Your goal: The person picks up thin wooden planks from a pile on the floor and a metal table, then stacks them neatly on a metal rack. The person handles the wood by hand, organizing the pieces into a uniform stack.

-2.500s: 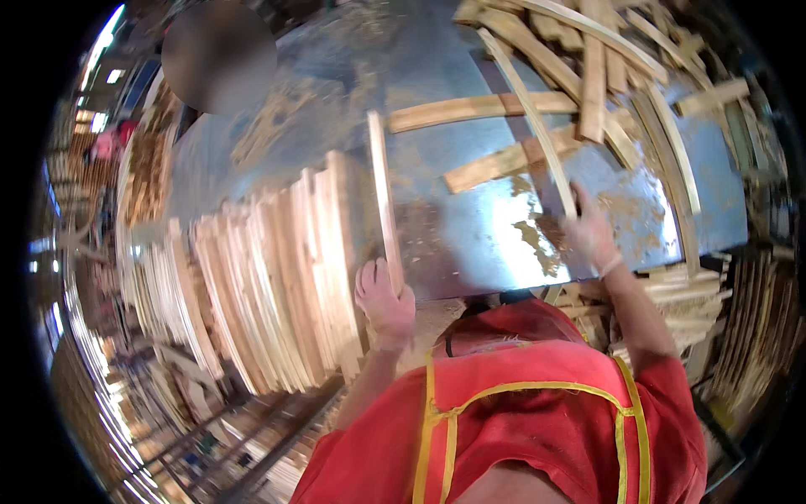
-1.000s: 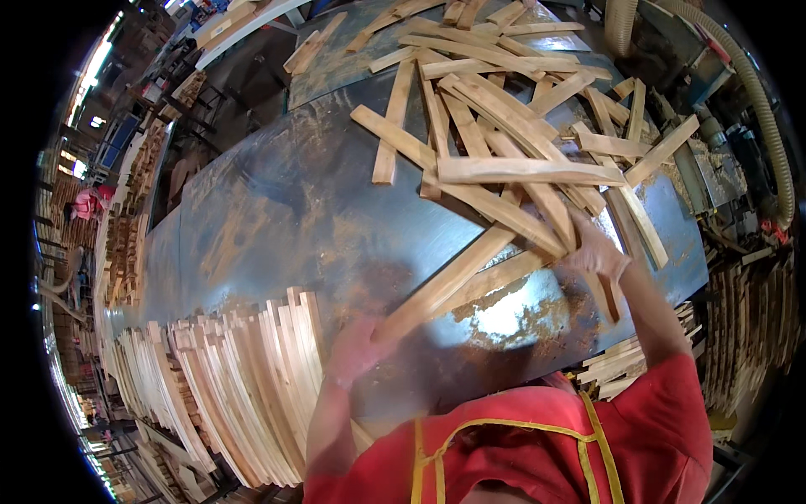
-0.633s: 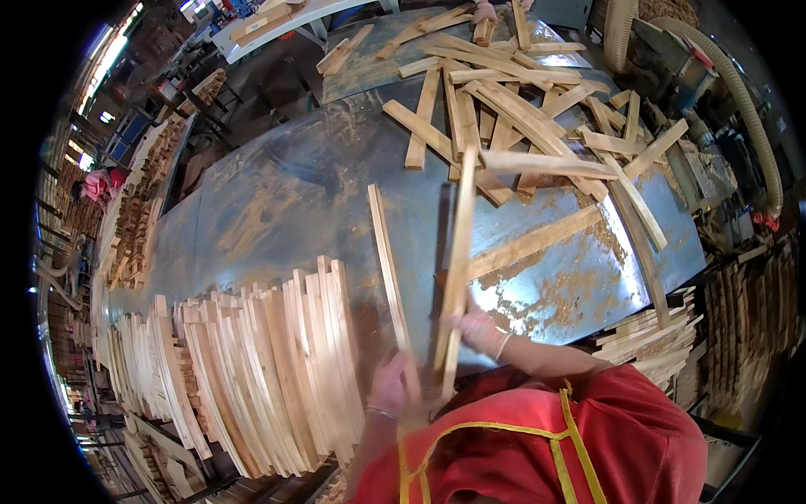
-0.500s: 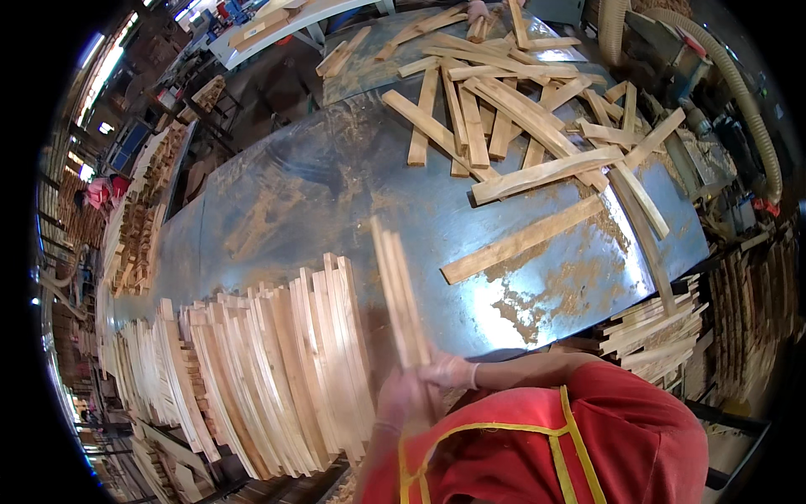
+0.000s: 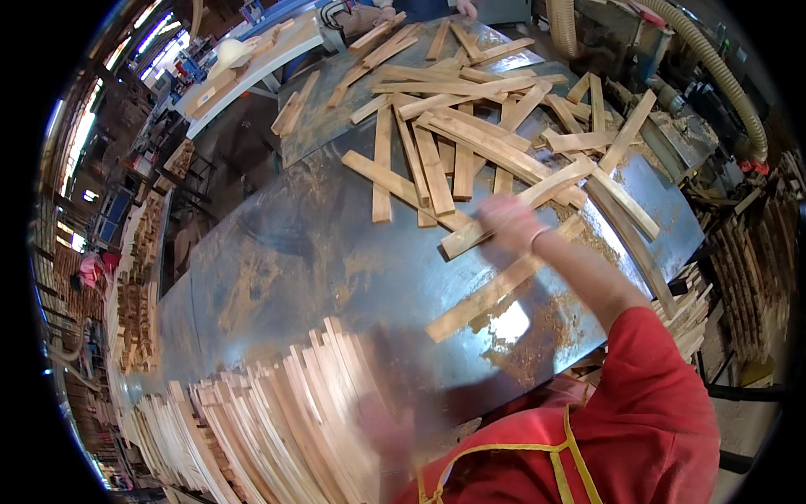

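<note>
Right hand (image 5: 508, 222) covering middle of board (image 5: 558, 182), lying right of and beyond strip row (image 5: 277, 420) | its grip blurring, can't tell whether clamping | left hand (image 5: 386, 424) showing near row's right end, grip likewise unreadable | risk: underlying boards (image 5: 504, 151) possibly shifting, if board's far end is dragging

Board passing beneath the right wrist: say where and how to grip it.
The board is likely best pinched across its long edges at the near end, from the lower left: it lies flat, that end uncovered, the right wrist crossing beyond.
</note>
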Action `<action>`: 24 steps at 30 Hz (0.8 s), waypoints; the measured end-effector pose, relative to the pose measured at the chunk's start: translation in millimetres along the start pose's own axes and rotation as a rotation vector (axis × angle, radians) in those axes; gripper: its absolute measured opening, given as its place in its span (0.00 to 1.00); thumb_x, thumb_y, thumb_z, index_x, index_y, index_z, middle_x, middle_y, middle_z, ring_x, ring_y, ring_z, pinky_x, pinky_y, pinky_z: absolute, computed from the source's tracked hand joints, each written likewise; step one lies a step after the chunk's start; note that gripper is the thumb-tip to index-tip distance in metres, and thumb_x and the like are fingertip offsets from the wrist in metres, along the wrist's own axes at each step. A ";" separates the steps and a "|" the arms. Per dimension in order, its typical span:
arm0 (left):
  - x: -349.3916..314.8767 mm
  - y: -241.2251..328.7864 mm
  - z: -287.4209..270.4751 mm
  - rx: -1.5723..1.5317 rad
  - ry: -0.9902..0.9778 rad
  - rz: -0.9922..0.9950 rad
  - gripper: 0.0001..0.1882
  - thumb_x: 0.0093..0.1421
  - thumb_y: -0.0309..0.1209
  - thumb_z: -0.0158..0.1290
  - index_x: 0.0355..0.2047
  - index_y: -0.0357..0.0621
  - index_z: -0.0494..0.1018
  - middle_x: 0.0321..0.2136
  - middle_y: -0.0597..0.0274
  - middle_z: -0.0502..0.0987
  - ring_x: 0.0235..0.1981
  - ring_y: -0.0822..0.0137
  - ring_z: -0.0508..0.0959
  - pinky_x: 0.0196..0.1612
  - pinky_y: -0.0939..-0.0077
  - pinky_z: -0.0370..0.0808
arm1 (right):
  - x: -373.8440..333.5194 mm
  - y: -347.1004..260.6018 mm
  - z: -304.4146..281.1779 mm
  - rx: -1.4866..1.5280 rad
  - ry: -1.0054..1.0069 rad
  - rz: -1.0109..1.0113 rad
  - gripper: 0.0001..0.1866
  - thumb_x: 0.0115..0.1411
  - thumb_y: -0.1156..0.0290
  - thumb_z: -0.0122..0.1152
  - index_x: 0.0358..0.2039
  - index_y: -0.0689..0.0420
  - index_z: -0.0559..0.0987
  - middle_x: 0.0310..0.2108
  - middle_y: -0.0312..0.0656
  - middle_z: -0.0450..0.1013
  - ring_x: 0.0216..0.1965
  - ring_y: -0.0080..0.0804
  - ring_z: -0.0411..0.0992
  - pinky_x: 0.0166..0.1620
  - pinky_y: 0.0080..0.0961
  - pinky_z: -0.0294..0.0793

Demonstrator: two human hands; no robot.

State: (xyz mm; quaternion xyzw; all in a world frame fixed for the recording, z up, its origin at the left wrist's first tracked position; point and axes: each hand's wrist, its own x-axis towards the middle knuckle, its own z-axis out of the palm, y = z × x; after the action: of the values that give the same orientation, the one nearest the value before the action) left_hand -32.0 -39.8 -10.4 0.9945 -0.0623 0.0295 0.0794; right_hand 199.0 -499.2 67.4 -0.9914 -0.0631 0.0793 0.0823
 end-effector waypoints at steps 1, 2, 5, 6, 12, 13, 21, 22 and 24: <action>22.5 22.0 -8.1 -0.049 -0.036 0.021 0.46 0.53 0.45 0.66 0.67 0.35 0.63 0.64 0.42 0.67 0.68 0.40 0.63 0.71 0.44 0.59 | -1.0 53.5 12.1 -0.108 0.095 0.076 0.29 0.48 0.69 0.73 0.54 0.54 0.77 0.52 0.49 0.76 0.58 0.51 0.73 0.59 0.44 0.74; 58.5 50.3 -15.0 -0.100 -0.081 0.046 0.46 0.53 0.44 0.67 0.67 0.34 0.64 0.64 0.41 0.67 0.68 0.40 0.64 0.71 0.44 0.59 | -4.4 106.8 43.0 -0.231 0.251 0.120 0.32 0.50 0.65 0.73 0.57 0.50 0.76 0.53 0.49 0.76 0.61 0.52 0.70 0.62 0.44 0.72; 134.9 107.5 0.3 -0.073 -0.104 0.107 0.45 0.55 0.41 0.67 0.69 0.35 0.63 0.63 0.40 0.68 0.67 0.40 0.66 0.71 0.48 0.62 | 4.1 127.0 43.1 -0.161 -0.098 0.147 0.31 0.53 0.55 0.72 0.58 0.46 0.78 0.52 0.48 0.76 0.57 0.48 0.75 0.59 0.41 0.75; 159.1 127.2 2.0 -0.162 -0.132 0.128 0.45 0.55 0.40 0.67 0.69 0.35 0.63 0.64 0.40 0.68 0.67 0.41 0.67 0.70 0.49 0.62 | 6.4 127.4 30.3 -0.104 -0.258 0.159 0.31 0.54 0.53 0.72 0.58 0.46 0.78 0.51 0.48 0.77 0.56 0.47 0.77 0.58 0.40 0.76; 215.1 231.7 32.3 -0.858 -0.484 0.053 0.37 0.60 0.36 0.65 0.66 0.35 0.65 0.61 0.46 0.71 0.64 0.51 0.71 0.63 0.56 0.73 | -0.5 80.1 -14.0 0.824 0.012 0.412 0.48 0.48 0.38 0.73 0.61 0.60 0.75 0.50 0.58 0.80 0.52 0.51 0.79 0.55 0.39 0.76; 216.1 248.9 37.0 -1.126 -0.646 -0.080 0.35 0.62 0.35 0.65 0.65 0.35 0.66 0.59 0.47 0.73 0.62 0.54 0.74 0.61 0.59 0.75 | 13.1 68.1 -28.5 0.948 -0.021 0.453 0.46 0.51 0.39 0.72 0.62 0.59 0.74 0.50 0.58 0.79 0.50 0.49 0.79 0.54 0.38 0.76; 241.7 255.1 68.1 -1.901 -0.970 -0.562 0.27 0.66 0.29 0.59 0.63 0.36 0.68 0.44 0.57 0.80 0.41 0.62 0.83 0.47 0.63 0.83 | 116.3 212.4 13.0 0.303 0.396 0.314 0.48 0.52 0.50 0.74 0.69 0.58 0.65 0.53 0.57 0.73 0.54 0.57 0.76 0.57 0.46 0.77; 243.8 252.6 66.0 -1.839 -0.949 -0.550 0.26 0.66 0.30 0.59 0.62 0.36 0.68 0.44 0.56 0.80 0.41 0.62 0.83 0.47 0.64 0.83 | 115.4 219.2 21.5 0.243 0.393 0.303 0.51 0.51 0.52 0.74 0.71 0.57 0.62 0.56 0.58 0.70 0.54 0.59 0.76 0.58 0.47 0.77; 249.9 249.9 59.0 -1.709 -0.923 -0.513 0.26 0.66 0.31 0.60 0.62 0.37 0.69 0.44 0.56 0.81 0.41 0.62 0.83 0.46 0.65 0.83 | 113.3 227.6 41.6 0.275 0.269 0.366 0.55 0.49 0.57 0.75 0.74 0.57 0.57 0.61 0.60 0.65 0.57 0.63 0.73 0.59 0.47 0.76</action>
State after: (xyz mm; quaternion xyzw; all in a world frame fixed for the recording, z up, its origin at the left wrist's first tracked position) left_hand 186.3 -323.9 -12.9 0.5015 0.1287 -0.4317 0.7387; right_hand 328.5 -699.8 -29.1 -0.9674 0.1403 -0.0320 0.2082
